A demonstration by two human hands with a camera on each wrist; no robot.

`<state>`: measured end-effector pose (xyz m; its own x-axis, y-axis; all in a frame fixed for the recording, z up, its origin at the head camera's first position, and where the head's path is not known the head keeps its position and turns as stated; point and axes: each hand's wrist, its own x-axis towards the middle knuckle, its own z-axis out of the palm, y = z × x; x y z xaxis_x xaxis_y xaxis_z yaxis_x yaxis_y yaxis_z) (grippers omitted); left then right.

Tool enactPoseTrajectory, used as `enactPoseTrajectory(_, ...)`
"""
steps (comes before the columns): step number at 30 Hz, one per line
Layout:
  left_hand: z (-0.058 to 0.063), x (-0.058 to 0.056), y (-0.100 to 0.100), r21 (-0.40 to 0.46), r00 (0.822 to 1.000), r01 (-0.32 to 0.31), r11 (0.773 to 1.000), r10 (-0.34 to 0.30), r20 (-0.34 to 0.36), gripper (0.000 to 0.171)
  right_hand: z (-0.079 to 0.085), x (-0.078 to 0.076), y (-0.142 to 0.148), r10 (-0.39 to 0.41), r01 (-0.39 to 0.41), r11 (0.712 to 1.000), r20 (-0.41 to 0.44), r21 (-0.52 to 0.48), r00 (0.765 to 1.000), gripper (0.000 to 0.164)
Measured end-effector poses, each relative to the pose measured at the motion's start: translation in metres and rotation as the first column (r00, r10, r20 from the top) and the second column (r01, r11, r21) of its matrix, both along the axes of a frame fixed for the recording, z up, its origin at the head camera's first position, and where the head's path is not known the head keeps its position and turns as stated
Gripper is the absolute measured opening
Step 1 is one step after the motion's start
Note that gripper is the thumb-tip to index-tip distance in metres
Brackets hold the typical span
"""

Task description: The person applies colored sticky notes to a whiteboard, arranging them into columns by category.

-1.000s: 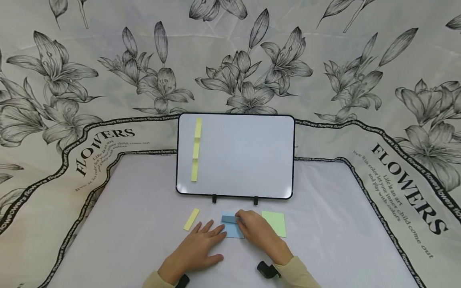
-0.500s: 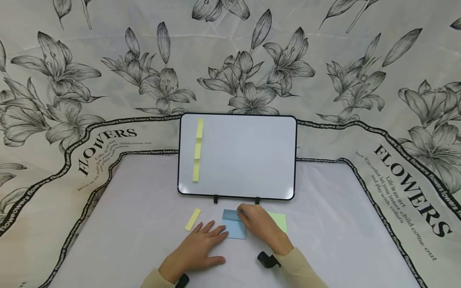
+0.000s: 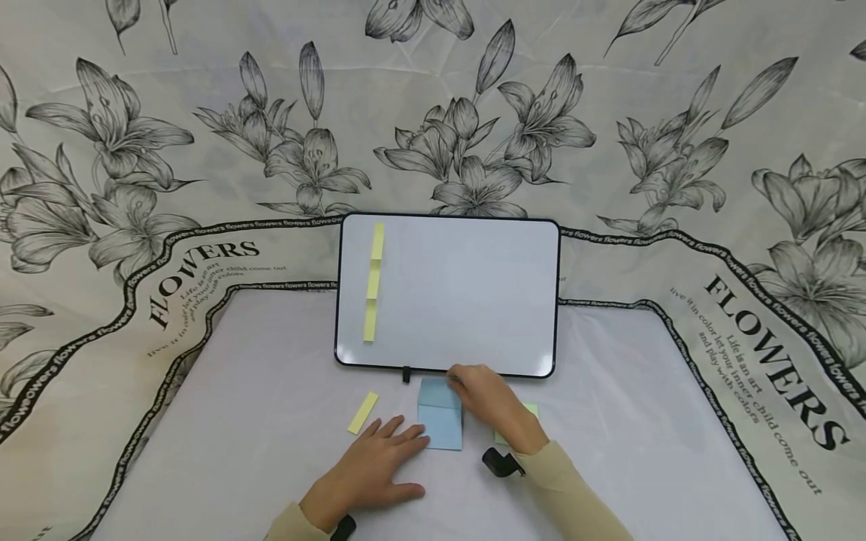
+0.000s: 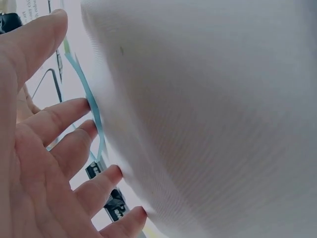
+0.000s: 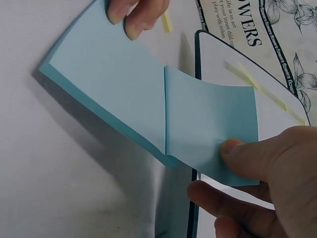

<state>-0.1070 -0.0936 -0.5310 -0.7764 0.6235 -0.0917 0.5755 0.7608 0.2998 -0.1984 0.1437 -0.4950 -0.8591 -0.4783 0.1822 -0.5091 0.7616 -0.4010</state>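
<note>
Writing showed on the patterned cloth (image 3: 271,173) at the back: "FLOWERS" stood in black capitals at both sides, with smaller lines near each, among them "Life is an art", "let your inner child come out" and "and play with colors". A black band (image 3: 271,223) along its edge repeated "flowers" in small pale letters.

The blue note pad (image 3: 440,430) lay on the white-covered table (image 3: 271,376), in front of the whiteboard (image 3: 467,293). It was a plain light blue, and the right wrist view showed a darker blue edge along its side. A blue sheet (image 5: 213,119) reached from its far end towards the board, lifted and gently curved, darker than the pad in the head view. A straight line crossed where the two met; whether they were joined there could not be told.

The right hand (image 3: 490,398) pinched the sheet near its far right corner, thumb on top and fingers beneath. The left hand (image 3: 375,469) was spread flat, fingers extended and gripping nothing, with two fingertips against the pad's left side.

A loose yellow strip (image 3: 363,413) lay left of the pad, beyond the left hand. A green note (image 3: 533,411) showed partly behind the right wrist. Three yellow strips (image 3: 373,279) ran in a column down the board's left side.
</note>
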Motion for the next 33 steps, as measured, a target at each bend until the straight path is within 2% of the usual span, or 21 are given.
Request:
enactPoseTrajectory(5, 0.000, -0.001, 0.000, -0.007, 1.000, 0.007, 1.000, -0.007, -0.004, 0.072, 0.010, -0.006, -0.001, -0.007, 0.007, 1.000, 0.015, 0.004, 1.000, 0.012)
enactPoseTrajectory(8, 0.001, -0.002, -0.001, -0.001, 1.000, 0.002, 1.000, -0.002, 0.016, 0.071, 0.021, -0.012, 0.001, -0.007, 0.007, 1.000, 0.016, -0.014, 1.000, 0.013)
enactPoseTrajectory(12, 0.000, -0.003, -0.002, 0.025, 0.999, -0.006, 1.000, 0.005, 0.041, 0.071, 0.044, -0.024, 0.007, 0.023, -0.026, 0.997, -0.054, -0.066, 0.998, 0.014)
enactPoseTrajectory(17, -0.002, -0.005, -0.004, 0.049, 0.998, 0.003, 0.999, -0.006, 0.060, 0.070, 0.067, -0.039, 0.016, 0.044, -0.051, 0.997, -0.113, -0.054, 0.993, 0.017)
enactPoseTrajectory(23, -0.001, -0.004, -0.005, 0.062, 0.996, 0.015, 0.998, -0.020, 0.085, 0.070, 0.086, -0.058, 0.018, 0.040, -0.047, 0.998, -0.155, -0.040, 0.987, 0.019)
enactPoseTrajectory(33, 0.002, -0.003, -0.006, 0.078, 0.993, 0.011, 0.997, -0.020, 0.115, 0.071, 0.115, -0.093, 0.013, 0.037, -0.042, 0.999, -0.286, -0.013, 0.957, 0.017)
